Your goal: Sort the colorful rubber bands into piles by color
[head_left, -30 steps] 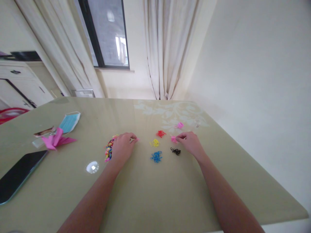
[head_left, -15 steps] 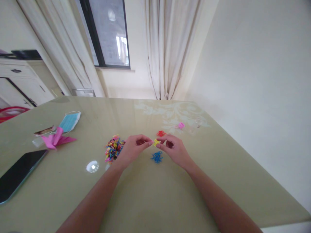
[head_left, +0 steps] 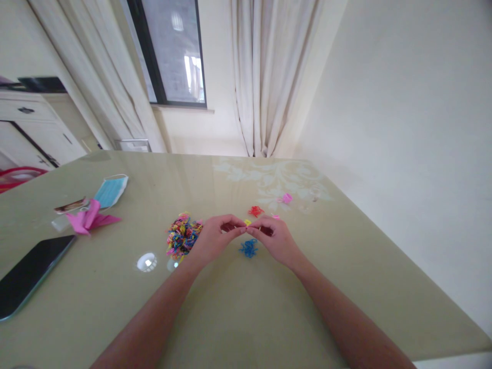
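My left hand (head_left: 215,236) and my right hand (head_left: 274,238) meet fingertip to fingertip above the table. Both are closed in a pinch, with a tiny reddish-pink bit showing between the tips, too small to name. Just behind the fingertips lies a yellow pile (head_left: 248,222) of what look like small rubber bands, mostly hidden. A blue pile (head_left: 248,248) lies nearer to me, and a red pile (head_left: 255,211) farther off. Left of my left hand is a large mixed-colour heap (head_left: 182,238), partly covered by that hand. A pink bit (head_left: 275,217) peeks out behind my right hand.
A small pink pile (head_left: 286,198) lies at the back right of the glossy table (head_left: 246,318). Leftward are a phone (head_left: 33,274), a folded pink paper shape (head_left: 90,219) and a blue face mask (head_left: 111,191). A wall (head_left: 415,154) borders the right side.
My fingertips have come together from slightly apart. The right hand has shifted a little left, off the yellow pile, and a pink bit now shows behind it.
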